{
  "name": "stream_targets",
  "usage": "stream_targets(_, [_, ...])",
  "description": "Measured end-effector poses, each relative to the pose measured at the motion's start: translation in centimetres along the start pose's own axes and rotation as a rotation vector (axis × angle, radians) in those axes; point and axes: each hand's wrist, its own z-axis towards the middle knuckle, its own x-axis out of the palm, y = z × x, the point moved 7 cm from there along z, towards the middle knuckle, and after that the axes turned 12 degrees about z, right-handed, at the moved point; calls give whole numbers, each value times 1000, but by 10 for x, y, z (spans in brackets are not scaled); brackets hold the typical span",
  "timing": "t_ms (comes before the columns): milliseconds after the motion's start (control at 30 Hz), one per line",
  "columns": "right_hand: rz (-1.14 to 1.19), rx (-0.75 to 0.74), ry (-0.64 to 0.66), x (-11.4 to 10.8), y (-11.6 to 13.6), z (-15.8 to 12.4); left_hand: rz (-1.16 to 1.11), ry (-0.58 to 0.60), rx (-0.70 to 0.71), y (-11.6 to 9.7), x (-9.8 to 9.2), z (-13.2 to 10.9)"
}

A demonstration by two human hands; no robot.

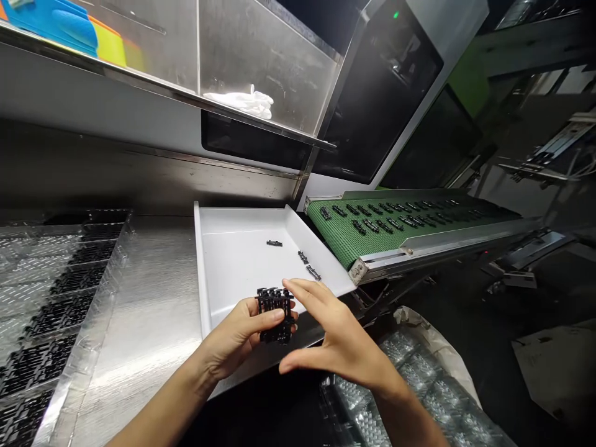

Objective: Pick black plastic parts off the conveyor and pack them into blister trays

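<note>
My left hand is closed around a stack of small black parts, its thumb lying across their front. Just to the right, my right hand is open, thumb and fingers spread apart, with its fingertips close to the top right of the stack. Both hands are over the near edge of a white tray. Inside that tray lie a black part near the middle and two more along the right side.
A green conveyor belt carries rows of black parts at the right. Clear trays filled with black parts stand at the left. Above is a metal shelf with white gloves. More clear trays sit at the lower right.
</note>
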Motion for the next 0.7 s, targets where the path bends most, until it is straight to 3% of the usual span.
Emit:
stream_targets(533, [-15,-26,37,0,-9,8,21,67,-58,4,-7,7])
stream_targets(700, [15,-27,126,-5,-13,20,46,55,-39,0,-11,8])
